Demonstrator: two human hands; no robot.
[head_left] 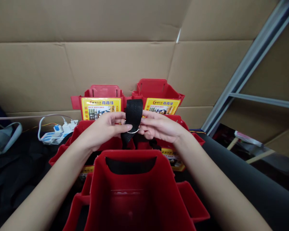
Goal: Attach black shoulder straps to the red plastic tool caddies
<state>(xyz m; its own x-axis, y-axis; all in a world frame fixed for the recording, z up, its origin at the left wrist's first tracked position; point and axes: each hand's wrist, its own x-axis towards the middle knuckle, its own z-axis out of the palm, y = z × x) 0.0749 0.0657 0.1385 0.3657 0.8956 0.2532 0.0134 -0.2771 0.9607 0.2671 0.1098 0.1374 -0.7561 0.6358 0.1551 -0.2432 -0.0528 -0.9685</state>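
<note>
Between my two hands a black webbing strap (134, 112) is looped through a thin metal ring (134, 131). My left hand (108, 128) pinches the strap and the ring's left side between thumb and fingers. From the other side, my right hand (160, 126) has its fingers closed at the strap's right edge by the ring. Just below stands a red plastic bucket (132, 200) with small side pockets. Black webbing (131, 166) runs across the slot in its far wall. The strap's lower end drops out of sight behind that wall.
More red buckets (159, 88) with yellow labels (101, 107) stand behind my hands, against a cardboard wall (120, 64). At left lie a white power strip (54, 136) with plugs and some black cloth (12, 183). A metal frame post (240, 67) slants at right.
</note>
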